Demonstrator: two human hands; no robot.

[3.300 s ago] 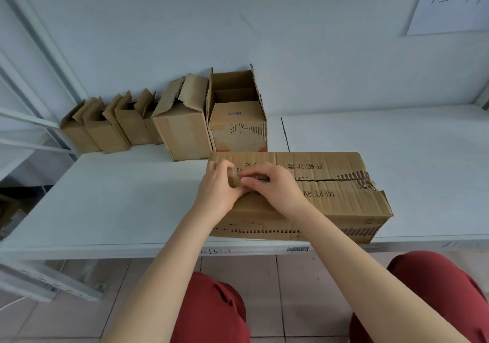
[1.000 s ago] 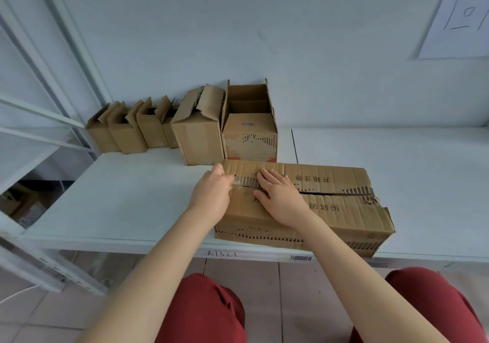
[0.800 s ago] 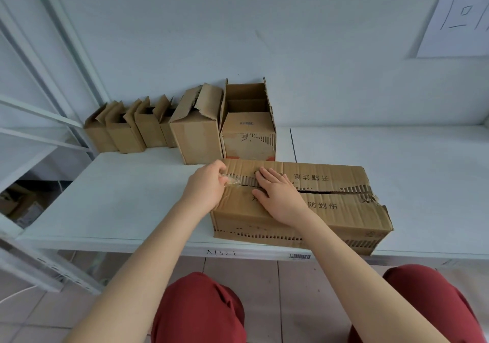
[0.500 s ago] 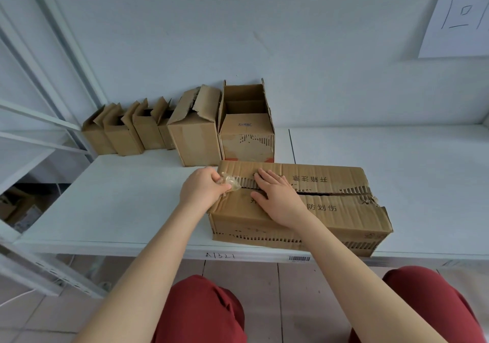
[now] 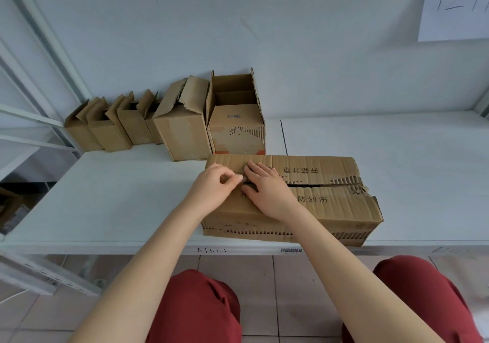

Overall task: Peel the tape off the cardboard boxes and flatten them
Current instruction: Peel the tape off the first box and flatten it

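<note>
Seated at near edge of bench (image 5: pixel 132 210); red-clad knees visible below.

Large cardboard box (image 5: pixel 330 205) lay flat at bench's near edge, long axis running left to right, top seam following the same line. Both forearms reached far-ward over its left end.

Left hand (image 5: pixel 214 186) positioned at box's left end, thumb and forefinger pinched closed on a small crumpled scrap, judged to be tape (image 5: pixel 239 177); scrap too small to confirm. Right hand (image 5: pixel 267 189) laid open and flat, palm down on the top flap just right of the pinch, fingers spread toward the far edge, holding the box steady.

Seam gap open and dark to the right of the right hand; torn corrugation at right end. Any remaining tape would lie rightward along the seam, nearer the right hand.

Compared with half a second earlier: left hand shifted right, back against the right hand's fingertips; scrap drawn in from the box's left corner to the seam. Right hand unchanged.

Further back, row of upright boxes (image 5: pixel 182 131) with open flaps stood against the wall (image 5: pixel 317 51), not yet flattened.
</note>
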